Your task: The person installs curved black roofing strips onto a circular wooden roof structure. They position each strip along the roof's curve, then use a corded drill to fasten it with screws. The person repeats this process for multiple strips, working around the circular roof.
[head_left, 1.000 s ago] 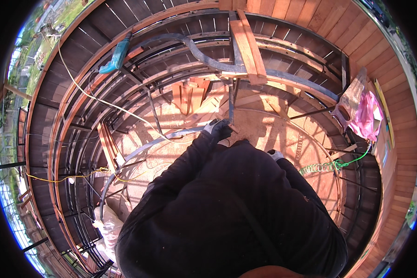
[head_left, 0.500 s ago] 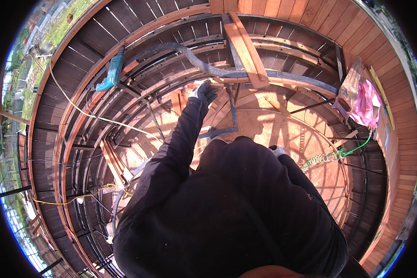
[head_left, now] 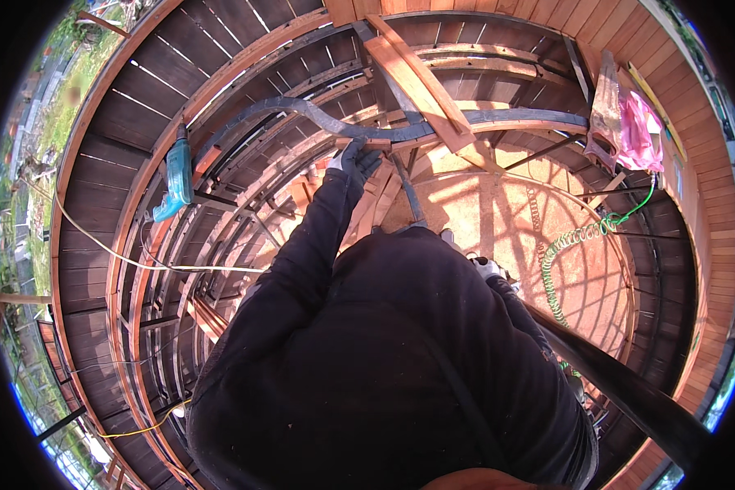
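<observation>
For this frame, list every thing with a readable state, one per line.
left hand: gloved, raised, gripping the curved metal rail
right hand: gloved, low by the body, grip unclear
teal power drill: lying on the deck boards, unheld
green coiled hose: hanging stretched
pink cloth: draped on the railing

My own dark top [head_left: 384, 367] blocks most of the view below, my right hand [head_left: 486, 265] barely peeks out past it so no clue what its fingers are doing, and my gloved left hand [head_left: 355, 159] up on the curved metal rail [head_left: 302, 110] is too small to read its grip.
</observation>
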### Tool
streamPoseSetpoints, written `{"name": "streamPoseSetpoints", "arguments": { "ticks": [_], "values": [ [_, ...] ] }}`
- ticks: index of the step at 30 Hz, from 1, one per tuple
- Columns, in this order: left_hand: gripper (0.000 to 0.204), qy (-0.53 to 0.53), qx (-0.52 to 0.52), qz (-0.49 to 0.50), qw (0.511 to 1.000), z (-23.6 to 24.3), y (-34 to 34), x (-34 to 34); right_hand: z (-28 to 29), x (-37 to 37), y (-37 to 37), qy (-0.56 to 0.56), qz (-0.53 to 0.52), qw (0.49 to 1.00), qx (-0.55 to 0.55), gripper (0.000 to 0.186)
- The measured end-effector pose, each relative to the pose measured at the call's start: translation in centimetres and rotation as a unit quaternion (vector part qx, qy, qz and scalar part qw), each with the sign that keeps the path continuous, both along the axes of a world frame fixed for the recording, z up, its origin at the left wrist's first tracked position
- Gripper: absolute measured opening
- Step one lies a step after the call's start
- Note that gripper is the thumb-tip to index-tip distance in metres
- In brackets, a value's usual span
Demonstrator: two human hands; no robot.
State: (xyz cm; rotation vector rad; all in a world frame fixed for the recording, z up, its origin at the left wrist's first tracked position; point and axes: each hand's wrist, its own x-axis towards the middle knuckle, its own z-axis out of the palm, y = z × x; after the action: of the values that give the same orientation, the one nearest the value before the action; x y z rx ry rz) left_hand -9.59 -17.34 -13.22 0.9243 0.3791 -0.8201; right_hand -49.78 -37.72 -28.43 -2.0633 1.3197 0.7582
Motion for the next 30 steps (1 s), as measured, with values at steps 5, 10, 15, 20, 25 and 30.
{"name": "streamPoseSetpoints", "arguments": {
  "ticks": [5, 10, 15, 20, 25, 30],
  "values": [
    [0.023, 0.002, 0.034, -0.017, 0.999, -0.7, -1.3, 1.0, -7.5, -2.7, 1.2, -0.018, -0.015, 1.000, -0.018, 0.070],
    [0.022, 0.002, 0.050, -0.022, 0.998, 0.6, -0.7, 0.4, -2.2, 0.4, 3.7, 0.012, -0.050, 0.998, -0.046, 0.054],
    [0.023, 0.002, 0.034, -0.041, 0.999, -0.2, -0.6, 0.7, -3.4, 0.5, 3.9, -0.003, -0.036, 0.997, -0.061, 0.050],
    [0.026, 0.021, -0.031, -0.070, 0.997, -0.9, -1.0, 0.4, -6.7, -2.1, 1.6, 0.000, 0.021, 0.999, -0.025, 0.055],
    [0.030, -0.020, 0.013, -0.070, 0.997, -0.4, -0.3, 0.6, 5.6, 5.8, 4.1, -0.088, 0.001, 0.996, -0.009, 0.048],
    [0.028, -0.014, -0.003, -0.045, 0.999, 0.7, -0.9, 0.1, 17.1, 15.3, 6.3, -0.405, 0.084, 0.903, -0.113, 0.033]
  ]
}}
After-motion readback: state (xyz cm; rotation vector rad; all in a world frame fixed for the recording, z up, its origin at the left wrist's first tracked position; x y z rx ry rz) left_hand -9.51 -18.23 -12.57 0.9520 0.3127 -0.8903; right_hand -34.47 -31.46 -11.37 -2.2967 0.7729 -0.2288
